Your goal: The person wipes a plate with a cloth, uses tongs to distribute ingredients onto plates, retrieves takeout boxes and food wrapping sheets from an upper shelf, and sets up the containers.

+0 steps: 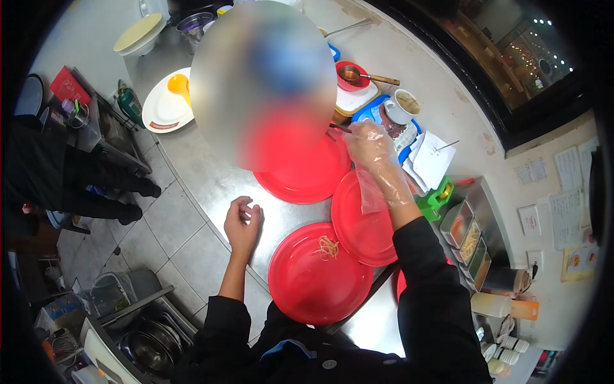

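My right hand [374, 150], in a clear plastic glove, is closed around a thin dark handle [339, 128]; its far end is lost in a blurred patch. Beneath it are a red plate [307, 182] and, nearer me, a second red plate [361, 221]. My bare left hand [243, 225] hovers by the counter's left edge, its fingers loosely curled, apart from the thumb and holding nothing. Closest to my body lies another red plate [313, 288] with a small heap of pale shreds [327, 248] on it.
A white oval plate [163, 118] bears an orange ladle-shaped piece [179, 84]. Along the right stand a white cup [403, 105], white papers [428, 160], a green device [437, 198] and metal food trays [470, 240]. Another person [77, 160] is at the left.
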Action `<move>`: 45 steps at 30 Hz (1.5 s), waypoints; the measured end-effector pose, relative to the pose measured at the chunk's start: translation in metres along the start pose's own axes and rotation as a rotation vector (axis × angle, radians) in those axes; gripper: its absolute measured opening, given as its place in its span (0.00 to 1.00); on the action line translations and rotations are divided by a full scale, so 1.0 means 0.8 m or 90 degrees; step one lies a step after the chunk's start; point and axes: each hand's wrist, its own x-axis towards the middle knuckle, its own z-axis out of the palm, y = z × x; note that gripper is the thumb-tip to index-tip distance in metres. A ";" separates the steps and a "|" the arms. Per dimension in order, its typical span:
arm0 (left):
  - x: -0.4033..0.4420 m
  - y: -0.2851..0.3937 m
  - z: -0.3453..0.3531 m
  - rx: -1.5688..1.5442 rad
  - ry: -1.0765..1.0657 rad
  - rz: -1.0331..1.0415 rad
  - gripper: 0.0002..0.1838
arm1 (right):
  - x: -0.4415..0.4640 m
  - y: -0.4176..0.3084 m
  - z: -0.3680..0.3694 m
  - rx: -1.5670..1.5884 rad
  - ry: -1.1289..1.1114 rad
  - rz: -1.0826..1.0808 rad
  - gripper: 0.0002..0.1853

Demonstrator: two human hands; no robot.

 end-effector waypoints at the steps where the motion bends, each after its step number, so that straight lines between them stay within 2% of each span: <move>1: -0.001 0.000 0.000 0.001 -0.001 0.000 0.13 | 0.000 0.002 0.003 0.001 -0.001 0.001 0.12; 6: 0.000 0.002 -0.001 0.014 -0.005 -0.001 0.13 | 0.007 -0.003 0.012 0.001 -0.084 0.033 0.14; 10: 0.000 0.001 -0.001 0.019 -0.004 0.000 0.13 | -0.005 -0.006 -0.016 0.002 -0.039 -0.007 0.14; 12: 0.000 0.001 0.000 0.027 -0.006 0.006 0.13 | -0.009 -0.008 -0.018 -0.023 -0.102 0.002 0.12; 15: 0.000 0.000 -0.001 0.021 -0.007 0.014 0.13 | -0.011 -0.007 0.008 0.021 -0.049 -0.005 0.12; 19: -0.001 -0.001 -0.002 0.015 -0.004 0.015 0.12 | -0.017 -0.006 -0.008 0.033 -0.040 -0.008 0.13; 21: 0.001 -0.002 0.000 0.009 0.011 0.013 0.12 | -0.047 -0.006 -0.056 0.035 -0.024 0.068 0.15; 24: 0.001 -0.012 0.003 -0.020 0.019 0.027 0.10 | -0.129 0.025 -0.125 0.075 0.111 0.149 0.16; 25: -0.001 -0.006 0.001 0.005 0.013 0.019 0.09 | -0.164 0.039 -0.159 0.007 0.164 0.174 0.17; 28: 0.000 -0.023 0.006 0.003 -0.003 0.058 0.08 | -0.272 0.117 -0.237 -0.076 0.297 0.409 0.16; 30: -0.001 -0.022 0.007 0.022 -0.015 0.091 0.08 | -0.338 0.164 -0.274 -0.181 0.293 0.569 0.17; 31: 0.000 -0.024 0.008 0.056 -0.010 0.117 0.09 | -0.373 0.191 -0.281 -0.287 0.284 0.549 0.17; 33: 0.001 -0.027 0.008 0.064 -0.023 0.116 0.09 | -0.419 0.230 -0.291 -0.268 0.138 0.580 0.17; 36: 0.000 -0.028 0.007 0.076 -0.027 0.112 0.09 | -0.457 0.255 -0.268 -0.277 0.083 0.538 0.13; 39: 0.002 -0.031 0.006 0.076 -0.033 0.116 0.09 | -0.460 0.254 -0.245 -0.236 0.133 0.528 0.13; 40: 0.003 -0.033 0.005 0.079 -0.035 0.116 0.10 | -0.454 0.246 -0.244 -0.215 0.141 0.562 0.13; 45: 0.003 -0.038 0.004 0.084 -0.031 0.127 0.10 | -0.449 0.260 -0.228 -0.247 0.126 0.523 0.12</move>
